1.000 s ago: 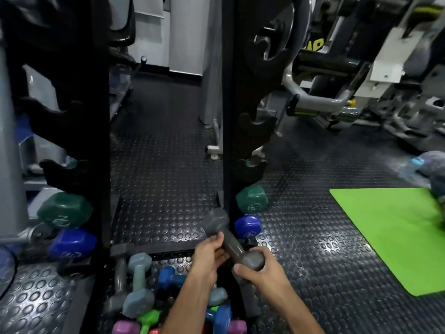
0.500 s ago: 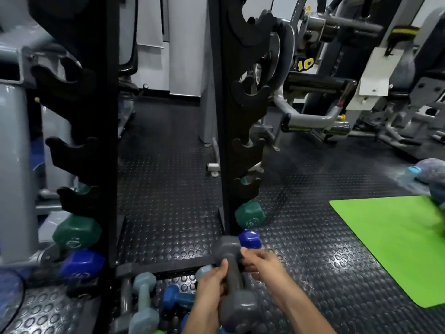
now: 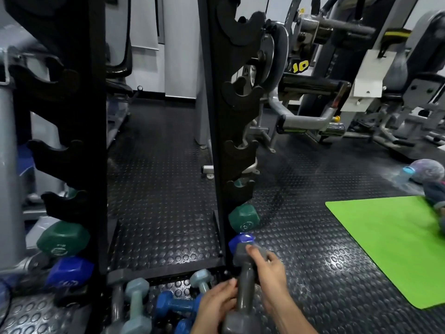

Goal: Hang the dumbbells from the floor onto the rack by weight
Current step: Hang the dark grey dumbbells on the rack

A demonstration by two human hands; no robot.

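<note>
A grey dumbbell (image 3: pixel 244 283) stands nearly upright at the bottom centre, gripped by both hands. My left hand (image 3: pixel 215 306) wraps the lower handle; my right hand (image 3: pixel 268 271) holds the handle just under the top head. The black rack (image 3: pixel 218 131) rises ahead with two uprights and hooked cradles. On its lowest cradles sit a green dumbbell (image 3: pixel 243 218) and, under it, a blue dumbbell (image 3: pixel 237 241); their other ends show at the left upright. On the floor by the rack base lie pale blue dumbbells (image 3: pixel 136 307), a blue dumbbell (image 3: pixel 177 303) and others.
A green mat (image 3: pixel 395 247) lies on the studded rubber floor (image 3: pixel 313 261) to the right, with a ball (image 3: pixel 427 169) and a bottle beyond it. Weight machines (image 3: pixel 337 88) stand behind the rack at the right. A grey post (image 3: pixel 9 177) is at the far left.
The grey dumbbell has turned from slanted to nearly upright and come closer to me. My right hand shifted from its lower head up to the top. The view tilted upward.
</note>
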